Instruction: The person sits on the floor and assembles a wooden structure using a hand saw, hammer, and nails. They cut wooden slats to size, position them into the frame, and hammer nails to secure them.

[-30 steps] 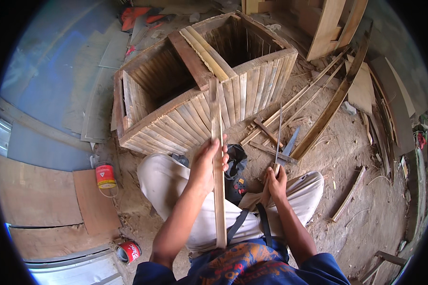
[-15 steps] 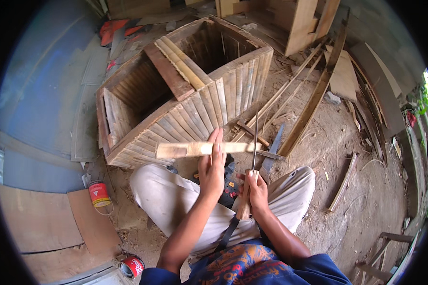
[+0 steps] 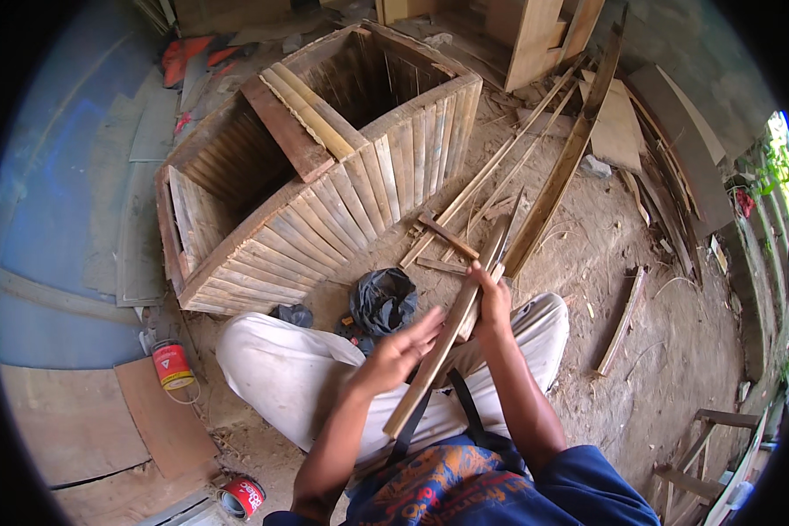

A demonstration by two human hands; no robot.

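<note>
Right hand [image 3: 493, 301] fingers wrapped around wooden strip [image 3: 434, 357], apparently blade [image 3: 514, 216] too; left hand [image 3: 401, 352] fingers spread beside strip, contact unclear. Strip slants above trousers [image 3: 276, 364], near slatted crate [image 3: 307, 230]. Shared one-hand grip could slip, nicking fingers.

Tan strip [image 3: 430, 373] (trousers [image 3: 276, 373] off-white)

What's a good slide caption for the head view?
Right hand grips a wood strip, open left hand beside it, slatted wooden box beyond.
</note>
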